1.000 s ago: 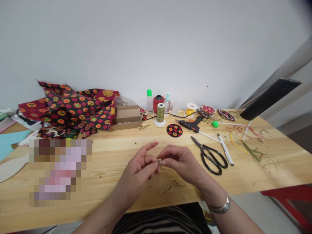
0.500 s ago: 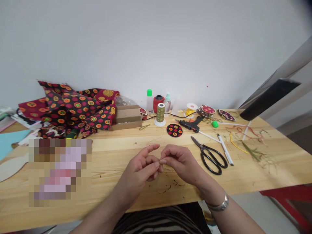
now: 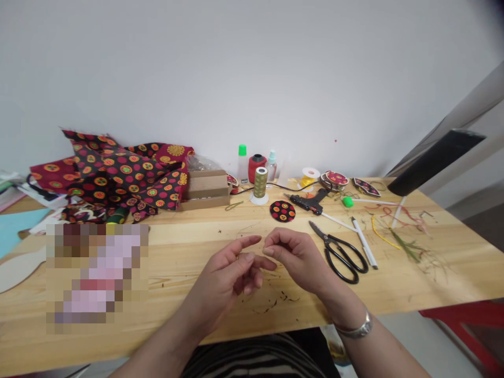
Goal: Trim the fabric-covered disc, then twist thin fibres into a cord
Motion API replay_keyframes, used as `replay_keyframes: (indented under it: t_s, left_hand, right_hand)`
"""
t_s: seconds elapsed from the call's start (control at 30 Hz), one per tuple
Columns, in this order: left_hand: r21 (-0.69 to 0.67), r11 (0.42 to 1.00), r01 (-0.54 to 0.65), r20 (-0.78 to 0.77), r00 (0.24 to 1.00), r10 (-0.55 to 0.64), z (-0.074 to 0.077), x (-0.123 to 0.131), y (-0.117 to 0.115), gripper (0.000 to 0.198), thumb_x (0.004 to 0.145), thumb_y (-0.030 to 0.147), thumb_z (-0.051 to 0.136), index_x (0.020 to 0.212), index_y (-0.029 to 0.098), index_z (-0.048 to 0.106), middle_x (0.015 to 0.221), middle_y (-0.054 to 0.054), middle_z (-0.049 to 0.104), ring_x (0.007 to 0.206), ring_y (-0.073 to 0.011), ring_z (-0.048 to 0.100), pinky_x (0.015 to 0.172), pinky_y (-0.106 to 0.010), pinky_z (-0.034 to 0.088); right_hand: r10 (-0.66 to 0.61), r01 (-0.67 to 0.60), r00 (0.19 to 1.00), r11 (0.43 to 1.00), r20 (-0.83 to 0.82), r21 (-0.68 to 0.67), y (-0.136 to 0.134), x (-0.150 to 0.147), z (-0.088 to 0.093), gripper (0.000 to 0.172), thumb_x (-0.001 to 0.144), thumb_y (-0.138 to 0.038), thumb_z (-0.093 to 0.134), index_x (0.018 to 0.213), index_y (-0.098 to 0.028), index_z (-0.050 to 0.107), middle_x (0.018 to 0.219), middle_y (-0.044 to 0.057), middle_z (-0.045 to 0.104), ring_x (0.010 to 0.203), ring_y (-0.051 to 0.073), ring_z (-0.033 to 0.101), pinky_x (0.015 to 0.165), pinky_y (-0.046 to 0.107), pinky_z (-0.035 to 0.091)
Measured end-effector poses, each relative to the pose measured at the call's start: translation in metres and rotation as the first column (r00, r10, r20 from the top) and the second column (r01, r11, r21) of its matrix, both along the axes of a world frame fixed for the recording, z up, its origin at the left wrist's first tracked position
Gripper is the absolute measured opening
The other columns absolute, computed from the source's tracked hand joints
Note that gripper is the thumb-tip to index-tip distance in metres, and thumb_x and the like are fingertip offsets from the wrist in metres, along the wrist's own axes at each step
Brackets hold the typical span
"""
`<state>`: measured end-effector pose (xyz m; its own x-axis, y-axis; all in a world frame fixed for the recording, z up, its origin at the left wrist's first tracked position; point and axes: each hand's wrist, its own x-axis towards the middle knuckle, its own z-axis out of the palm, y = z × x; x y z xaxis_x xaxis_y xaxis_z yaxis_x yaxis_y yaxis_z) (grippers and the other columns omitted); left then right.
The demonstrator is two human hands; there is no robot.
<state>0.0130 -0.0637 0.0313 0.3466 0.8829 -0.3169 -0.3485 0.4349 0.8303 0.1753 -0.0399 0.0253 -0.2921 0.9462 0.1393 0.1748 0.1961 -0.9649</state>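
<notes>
My left hand (image 3: 232,270) is over the front of the wooden table (image 3: 173,310), its fingers spread apart and pointing right. No object shows in it. Close beside it, my right hand (image 3: 297,257) pinches thumb and forefinger together; whatever lies between them is too small to make out. Just beyond the hands rests a round patterned fabric piece (image 3: 282,211). A spool of olive-gold thread (image 3: 260,184) stands behind that on a white base. To the right of my right hand lie black-handled scissors (image 3: 340,254).
A black glue gun (image 3: 311,201) and a white pen (image 3: 365,244) lie at the right, near loose cords (image 3: 409,244). Crumpled patterned fabric (image 3: 118,173) and a cardboard box (image 3: 208,189) fill the back left. A black tube (image 3: 437,161) leans at the right.
My hands, which met at the fingertips, have moved slightly apart. The left fingers have spread out, while the right hand keeps its pinch and has shifted a little up and right.
</notes>
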Motion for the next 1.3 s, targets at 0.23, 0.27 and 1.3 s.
replay_keyframes:
  t_s: [0.23,0.27,1.3]
  left_hand:
    - [0.030,0.999,0.018,-0.070,0.997,-0.016,0.000,-0.002,-0.001,0.040,0.080,0.026,0.062,0.116,0.012,0.052,0.083,-0.011,0.069,0.054,-0.0077,0.049,0.048,-0.021,0.031]
    - [0.034,0.999,0.027,-0.085,0.996,-0.024,0.000,-0.002,-0.001,0.037,0.080,0.027,0.061,0.114,0.013,0.054,0.084,-0.011,0.069,0.052,-0.0069,0.048,0.048,-0.020,0.030]
    - [-0.046,0.989,-0.137,-0.111,0.985,0.132,-0.013,-0.008,0.009,0.018,0.067,0.029,0.071,0.073,0.012,0.071,0.042,0.006,0.043,0.040,-0.0019,0.027,0.040,-0.018,0.012]
  right_hand:
    - [-0.018,0.018,1.000,1.000,0.001,-0.012,0.000,-0.001,0.000,0.011,0.077,-0.017,0.056,0.066,-0.016,0.056,0.061,-0.003,0.052,0.058,0.009,0.044,0.056,0.021,0.038]
    - [-0.023,0.023,1.000,1.000,0.005,-0.011,0.000,-0.001,0.000,0.011,0.077,-0.018,0.056,0.066,-0.016,0.056,0.060,-0.003,0.052,0.057,0.009,0.044,0.056,0.020,0.038]
    - [-0.388,0.314,0.347,0.906,0.854,0.284,-0.019,0.100,-0.030,0.023,0.085,-0.028,0.049,0.093,-0.013,0.063,0.096,0.011,0.063,0.089,0.027,0.058,0.077,0.037,0.047]
